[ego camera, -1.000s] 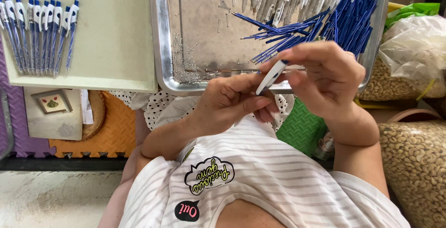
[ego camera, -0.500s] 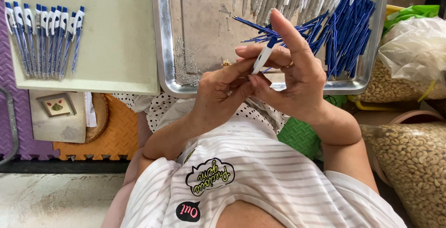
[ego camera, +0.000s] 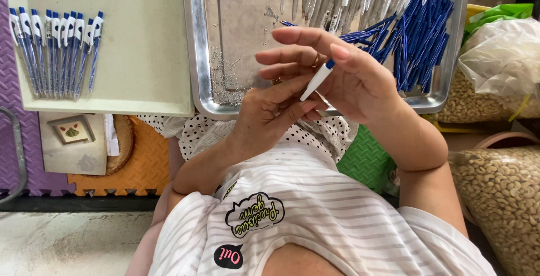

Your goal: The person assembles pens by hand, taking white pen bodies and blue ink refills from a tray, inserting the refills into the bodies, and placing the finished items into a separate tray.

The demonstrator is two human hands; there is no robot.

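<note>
As hands (ego camera: 315, 93) grip, pen (ego camera: 315, 81) slanting up-right

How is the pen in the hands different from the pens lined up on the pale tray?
The held pen is a single one, tilted and pinched between both hands; the row of pens lies flat, side by side on the pale tray, untouched. The held pen shows a white barrel with a blue end, while the row pens show long blue barrels with white clip ends. Both share the same blue and white colours.
</note>
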